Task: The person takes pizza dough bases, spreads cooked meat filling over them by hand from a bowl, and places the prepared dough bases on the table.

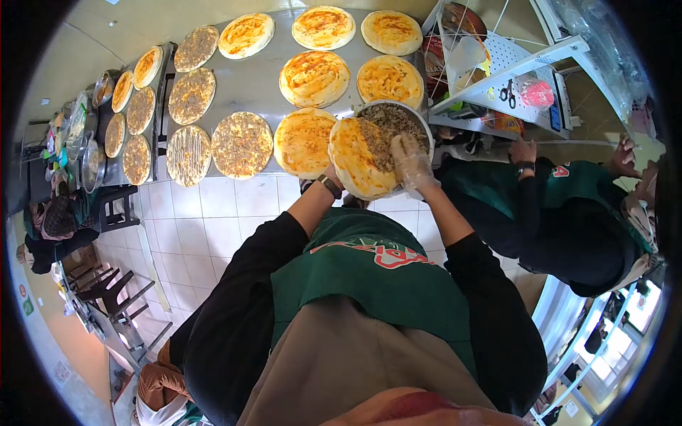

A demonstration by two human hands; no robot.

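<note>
My left hand (332, 179), a dark watch on its wrist, holds a round flatbread (355, 160) from below, tilted against the rim of a metal bowl. The flatbread is smeared with orange-red sauce, and brown crumbly topping that looks like minced meat covers its upper right part. In the bowl (429, 128) lies more of the minced meat (387, 119). My right hand (414, 165), in a clear plastic glove, is at the flatbread's right edge over the bowl. Its fingers are stretched out against the meat; their tips are partly hard to make out.
Several sauced flatbreads (314, 78) and several topped ones (242, 145) lie on the metal table (234, 85). More rounds (136, 160) stand on a second table at left. A white rack (490, 89) holds scissors (507, 94). A co-worker (547, 206) stands close at my right.
</note>
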